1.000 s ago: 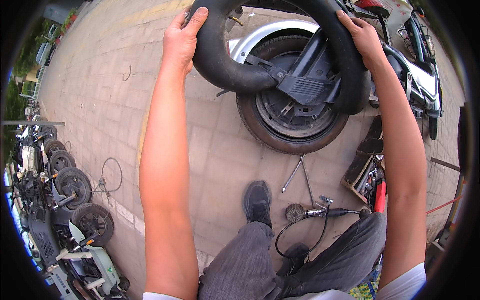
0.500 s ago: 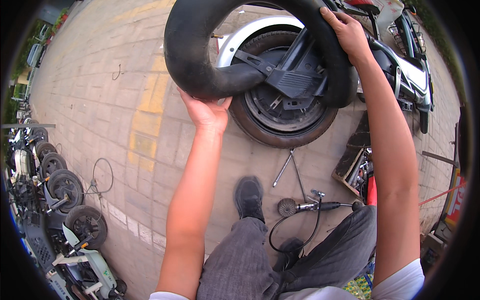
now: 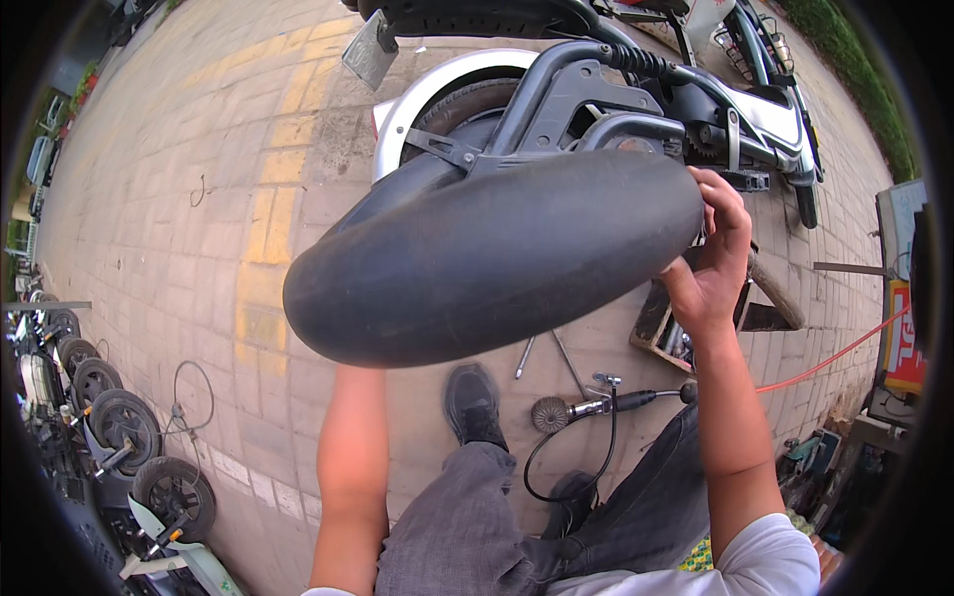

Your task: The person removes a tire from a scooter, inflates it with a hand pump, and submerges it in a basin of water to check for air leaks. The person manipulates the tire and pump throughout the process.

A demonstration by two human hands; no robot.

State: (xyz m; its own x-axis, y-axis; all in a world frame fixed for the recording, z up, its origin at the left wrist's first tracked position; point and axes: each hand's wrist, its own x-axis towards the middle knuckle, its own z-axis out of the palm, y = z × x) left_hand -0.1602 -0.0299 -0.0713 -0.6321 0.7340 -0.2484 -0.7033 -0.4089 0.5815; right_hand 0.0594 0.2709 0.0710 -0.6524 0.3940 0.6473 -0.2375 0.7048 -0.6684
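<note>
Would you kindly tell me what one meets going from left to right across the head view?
Parked bikes → black tube → right hand → red sign.

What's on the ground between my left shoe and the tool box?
The head view shows thin metal rods and, nearer you, a round-headed tool.

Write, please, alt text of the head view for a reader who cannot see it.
The person's right hand grips a fat black inner tube, which hides the left hand. Behind it is a two-wheeler; a tool with a black hose lies on the paving.
</note>
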